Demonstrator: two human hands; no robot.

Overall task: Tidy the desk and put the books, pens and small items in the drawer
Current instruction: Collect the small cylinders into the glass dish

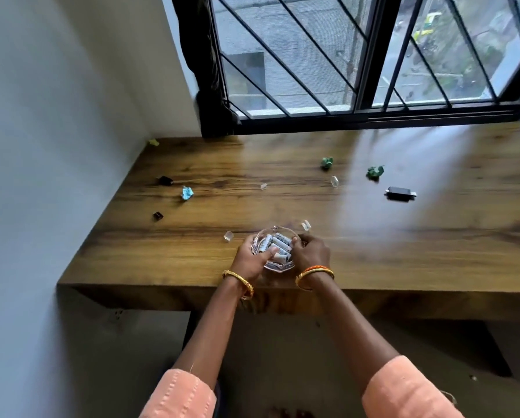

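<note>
A clear glass bowl [278, 268] holding several white batteries [278, 245] sits near the front edge of the wooden desk [373, 251]. My left hand [251, 259] grips the bowl's left side, thumb over the rim touching the batteries. My right hand [310, 253] grips its right side. Small clear pieces lie near the bowl, one [228, 236] to the left and one [305, 225] behind it. Two more clear pieces [334, 181] [263, 186] lie farther back.
Crumpled paper scraps lie about: blue [187, 193], two green [327, 162] [375, 172], yellow [154, 142] in the back corner. Small black items [164, 180] [157, 215] sit at the left, and a black rectangular device [400, 194] at the right. A barred window [358, 55] stands behind the desk.
</note>
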